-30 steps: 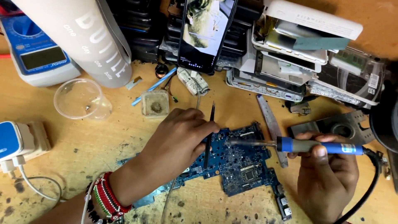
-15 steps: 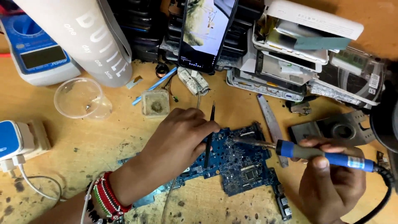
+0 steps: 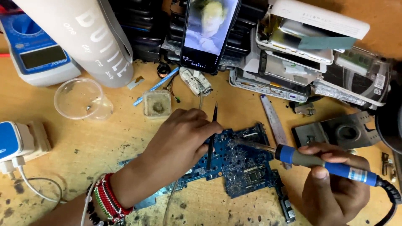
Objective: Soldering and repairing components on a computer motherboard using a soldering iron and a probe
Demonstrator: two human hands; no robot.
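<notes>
A blue circuit board (image 3: 247,167) lies on the wooden bench near the front. My left hand (image 3: 176,142) rests on its left part and pinches black tweezers (image 3: 212,134), tips down on the board. A beaded bracelet (image 3: 106,199) circles that wrist. My right hand (image 3: 335,188) grips a blue-handled soldering iron (image 3: 326,163); its metal tip (image 3: 247,143) points left and touches the board close to the tweezers. Its black cable runs off at the right edge.
A phone (image 3: 209,29) with a lit screen leans on stacked device parts (image 3: 314,54) at the back. A blue multimeter (image 3: 37,54), a grey bottle (image 3: 83,37), a clear plastic cup (image 3: 81,100), a small flux tub (image 3: 157,104) and a charger plug (image 3: 16,142) stand to the left.
My right hand and the soldering iron have shifted slightly lower and to the right, the tip still on the board. My left hand with the tweezers has stayed in place.
</notes>
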